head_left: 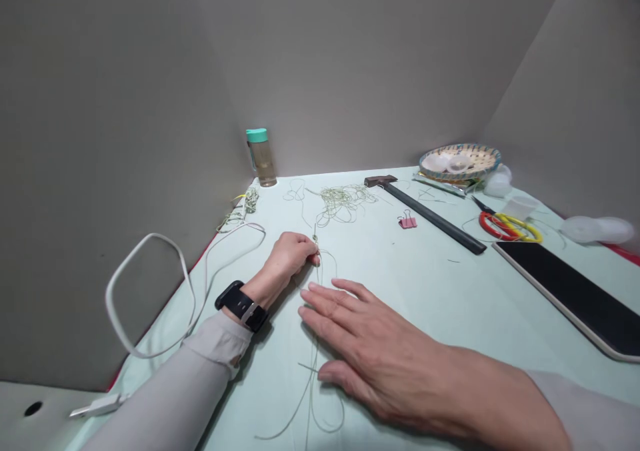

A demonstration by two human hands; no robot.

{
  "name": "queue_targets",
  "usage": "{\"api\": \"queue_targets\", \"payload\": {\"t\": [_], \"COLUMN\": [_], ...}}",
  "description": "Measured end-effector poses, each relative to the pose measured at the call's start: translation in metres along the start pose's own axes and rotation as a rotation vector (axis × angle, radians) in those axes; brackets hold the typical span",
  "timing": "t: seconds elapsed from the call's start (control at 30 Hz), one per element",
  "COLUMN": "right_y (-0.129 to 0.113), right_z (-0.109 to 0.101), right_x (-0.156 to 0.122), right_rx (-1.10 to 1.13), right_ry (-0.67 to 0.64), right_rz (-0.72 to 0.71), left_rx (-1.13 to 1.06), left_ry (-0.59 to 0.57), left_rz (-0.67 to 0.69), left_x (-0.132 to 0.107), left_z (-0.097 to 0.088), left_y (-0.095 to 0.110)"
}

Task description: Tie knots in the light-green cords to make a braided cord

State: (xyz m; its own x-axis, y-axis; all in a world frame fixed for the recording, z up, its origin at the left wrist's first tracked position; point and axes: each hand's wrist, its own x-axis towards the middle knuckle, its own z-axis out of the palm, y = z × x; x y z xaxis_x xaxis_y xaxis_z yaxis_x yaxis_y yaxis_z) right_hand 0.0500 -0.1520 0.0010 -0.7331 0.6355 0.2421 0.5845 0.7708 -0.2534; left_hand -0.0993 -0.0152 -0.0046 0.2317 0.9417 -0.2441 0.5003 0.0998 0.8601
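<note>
My left hand (294,256), with a black watch on its wrist, pinches a thin pale-green cord (313,391) at a small knotted part near the table's middle. Strands of the cord run from there toward me and end in loose loops. My right hand (360,344) lies over those strands, palm down, its fingers stretched out and apart. Its fingertips are close to the cord, and whether they press on it I cannot tell. Part of the cord is hidden beneath this hand.
A tangle of cord (343,201) lies farther back. Around it are a bottle (263,158), a hammer (430,218), a pink binder clip (407,222), scissors (510,227), a woven basket (493,158) and a phone (570,291). A white cable (109,298) loops at left. Grey walls enclose the table.
</note>
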Motion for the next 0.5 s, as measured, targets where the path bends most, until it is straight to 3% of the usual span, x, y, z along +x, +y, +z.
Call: {"api": "queue_targets", "payload": {"t": [0.1,0.17,0.23,0.33,0.5], "right_y": [0.005,0.004,0.001,-0.002,-0.004], "right_z": [0.01,0.02,0.029,0.044,0.069], "right_x": [-0.006,-0.014,-0.022,-0.032,-0.047], "right_rx": [-0.02,-0.089,-0.193,-0.316,-0.389], "right_ry": [-0.141,-0.133,0.045,0.142,0.324], "right_rz": [-0.037,-0.137,-0.247,-0.37,-0.36], "left_rx": [0.032,0.055,0.082,0.147,0.367], "left_ry": [-0.017,-0.046,-0.077,-0.1,-0.068], "left_rz": [-0.001,-0.008,-0.015,-0.017,0.044], "left_x": [0.004,0.005,0.002,-0.007,-0.024], "left_z": [-0.001,-0.003,-0.006,-0.01,-0.014], "left_y": [-0.004,-0.005,-0.002,0.004,0.007]}}
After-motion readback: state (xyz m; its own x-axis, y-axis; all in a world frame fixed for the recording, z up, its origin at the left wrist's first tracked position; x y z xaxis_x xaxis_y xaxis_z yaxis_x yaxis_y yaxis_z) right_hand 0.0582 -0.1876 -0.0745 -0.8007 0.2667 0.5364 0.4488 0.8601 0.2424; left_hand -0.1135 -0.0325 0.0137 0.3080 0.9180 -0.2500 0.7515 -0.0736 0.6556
